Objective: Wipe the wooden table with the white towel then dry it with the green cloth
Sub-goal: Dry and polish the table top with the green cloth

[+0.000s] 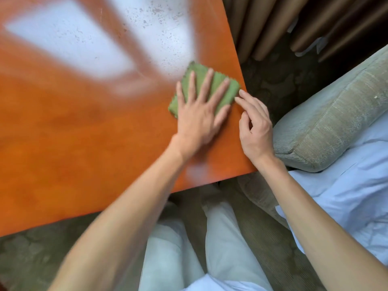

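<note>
The green cloth (220, 89) lies folded flat on the orange wooden table (84, 133), close to its right edge. My left hand (199, 118) presses down on the cloth with fingers spread flat. My right hand (254, 127) hovers at the table's right edge, fingers loosely curled, its fingertips just touching the cloth's right corner. The white towel is not in view.
A grey-green sofa arm (327, 122) stands right of the table, with white bedding (346, 196) on it. Brown curtains (294, 24) hang at the back right. My legs in pale trousers (210, 248) are below the table's near edge. Window light glares on the tabletop.
</note>
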A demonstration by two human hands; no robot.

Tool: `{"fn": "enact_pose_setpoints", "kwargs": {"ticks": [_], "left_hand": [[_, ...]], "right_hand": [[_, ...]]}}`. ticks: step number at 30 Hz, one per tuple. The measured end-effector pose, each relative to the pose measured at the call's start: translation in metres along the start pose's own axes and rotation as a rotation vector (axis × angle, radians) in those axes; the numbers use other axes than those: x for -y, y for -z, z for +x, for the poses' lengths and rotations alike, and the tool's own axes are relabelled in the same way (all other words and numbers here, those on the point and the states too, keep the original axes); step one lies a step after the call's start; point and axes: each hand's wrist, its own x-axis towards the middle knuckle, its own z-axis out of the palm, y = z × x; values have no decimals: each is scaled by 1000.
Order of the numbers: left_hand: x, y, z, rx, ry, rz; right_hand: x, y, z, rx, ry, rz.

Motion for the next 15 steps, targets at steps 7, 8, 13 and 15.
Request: {"fn": "enact_pose_setpoints", "kwargs": {"ticks": [7,8,13,15], "left_hand": [[101,35,99,79,316,-46],[102,36,104,77,337,-37],[44,26,104,69,182,0],[6,16,83,77,-8,8]], "right_hand": [[-4,0,-2,-111,-205,157],[-3,2,-1,-93,-246,190],[1,11,5,-44,-499,521],[-2,12,10,-51,-616,682]]}}
